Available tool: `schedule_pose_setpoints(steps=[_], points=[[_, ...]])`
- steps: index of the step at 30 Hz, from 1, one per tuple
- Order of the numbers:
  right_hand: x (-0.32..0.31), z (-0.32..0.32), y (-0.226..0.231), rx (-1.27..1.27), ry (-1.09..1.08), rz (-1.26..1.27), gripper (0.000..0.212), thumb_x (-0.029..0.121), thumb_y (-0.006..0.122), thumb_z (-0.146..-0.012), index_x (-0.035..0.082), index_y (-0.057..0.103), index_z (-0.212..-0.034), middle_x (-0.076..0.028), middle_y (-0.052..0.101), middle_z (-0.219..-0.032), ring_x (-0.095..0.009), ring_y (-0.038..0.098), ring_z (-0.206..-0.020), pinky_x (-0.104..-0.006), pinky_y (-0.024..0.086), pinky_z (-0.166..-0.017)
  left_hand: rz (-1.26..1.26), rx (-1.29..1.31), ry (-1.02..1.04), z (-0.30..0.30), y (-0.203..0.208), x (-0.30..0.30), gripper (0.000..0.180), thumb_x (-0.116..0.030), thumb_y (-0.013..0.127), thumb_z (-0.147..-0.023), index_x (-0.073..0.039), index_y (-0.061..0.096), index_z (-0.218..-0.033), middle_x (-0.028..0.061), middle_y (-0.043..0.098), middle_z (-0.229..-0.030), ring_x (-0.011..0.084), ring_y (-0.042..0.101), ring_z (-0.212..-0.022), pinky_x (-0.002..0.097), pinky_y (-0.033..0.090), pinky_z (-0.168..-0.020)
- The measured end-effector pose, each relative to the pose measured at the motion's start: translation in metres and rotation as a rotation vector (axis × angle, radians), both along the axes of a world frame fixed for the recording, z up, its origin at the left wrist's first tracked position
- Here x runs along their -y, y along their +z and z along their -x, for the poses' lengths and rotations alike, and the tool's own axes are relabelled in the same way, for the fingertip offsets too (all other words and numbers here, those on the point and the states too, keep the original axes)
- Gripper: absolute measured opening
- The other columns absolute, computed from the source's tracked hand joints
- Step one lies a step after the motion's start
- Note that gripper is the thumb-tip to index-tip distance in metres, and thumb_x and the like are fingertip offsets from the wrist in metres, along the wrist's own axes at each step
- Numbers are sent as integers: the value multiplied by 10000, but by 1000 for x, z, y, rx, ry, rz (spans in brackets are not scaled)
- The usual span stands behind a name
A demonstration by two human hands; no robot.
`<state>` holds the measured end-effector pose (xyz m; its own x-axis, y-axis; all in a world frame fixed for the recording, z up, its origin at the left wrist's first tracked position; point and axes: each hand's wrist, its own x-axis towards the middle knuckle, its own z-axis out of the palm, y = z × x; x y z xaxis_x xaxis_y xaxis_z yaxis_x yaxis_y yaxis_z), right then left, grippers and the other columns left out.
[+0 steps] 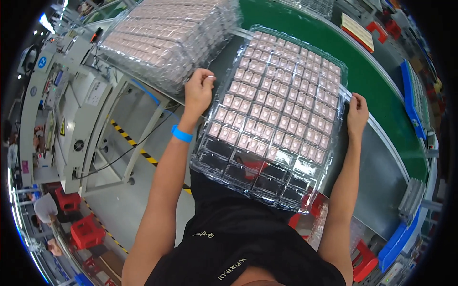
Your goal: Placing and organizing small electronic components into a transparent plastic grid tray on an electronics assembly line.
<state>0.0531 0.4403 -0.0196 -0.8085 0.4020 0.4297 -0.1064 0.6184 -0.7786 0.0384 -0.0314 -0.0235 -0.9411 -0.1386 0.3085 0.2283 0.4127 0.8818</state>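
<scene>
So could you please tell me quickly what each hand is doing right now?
Left hand: closed on the left edge of the clear tray.
Right hand: closed on the tray's right edge.

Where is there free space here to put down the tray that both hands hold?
The green belt is bare to the right of the tray, between it and the blue bin. The grey strip beside the right hand is free too. To the left it is crowded: the tray stack sits close to the left hand.

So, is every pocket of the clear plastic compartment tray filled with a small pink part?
No: the clear plastic compartment tray has its nearest rows empty, while both hands, left hand and right hand, grip its side edges.
</scene>
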Motion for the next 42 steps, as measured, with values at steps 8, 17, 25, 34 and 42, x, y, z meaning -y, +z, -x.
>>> schedule_pose_setpoints(steps=[8, 17, 25, 34, 42], points=[[7, 2, 2, 21, 4, 6, 226, 174, 574, -944, -3, 651, -1061, -26, 620, -834, -88, 539, -753, -238, 448, -709, 13, -21, 37, -3, 5, 2, 81, -59, 545, -907, 3, 583, -943, 72, 649, -779, 124, 608, -664, 266, 492, -626], [-10, 3, -8, 10, 2, -59, 224, 183, 574, -956, 14, 650, -1082, -28, 623, -859, -92, 540, -764, -242, 445, -706, -25, -61, 50, -2, 1, -3, 107, -76, 607, -862, -3, 605, -940, 117, 624, -732, 199, 601, -663, 323, 481, -637], [-4, 4, -7, -3, 17, -36, 230, 171, 564, -962, -6, 638, -1087, -24, 617, -875, -91, 531, -777, -240, 439, -720, 25, -38, 47, -6, 10, -1, 124, -93, 609, -873, 6, 603, -949, 90, 639, -764, 159, 599, -689, 300, 478, -648], [-5, 3, -8, 22, 7, -44, 236, 189, 556, -966, 0, 632, -1083, -27, 617, -897, -97, 528, -786, -248, 440, -731, 37, -98, 44, -3, 5, 0, 119, -93, 609, -876, 10, 589, -933, 76, 616, -729, 132, 566, -666, 292, 462, -628], [-4, 3, -7, -24, 31, -35, 234, 181, 549, -969, -11, 629, -1077, -38, 622, -901, -101, 540, -800, -246, 443, -737, 56, -129, 36, -1, 2, 1, 120, -87, 600, -884, 3, 555, -948, 80, 598, -742, 164, 569, -674, 307, 466, -646]])
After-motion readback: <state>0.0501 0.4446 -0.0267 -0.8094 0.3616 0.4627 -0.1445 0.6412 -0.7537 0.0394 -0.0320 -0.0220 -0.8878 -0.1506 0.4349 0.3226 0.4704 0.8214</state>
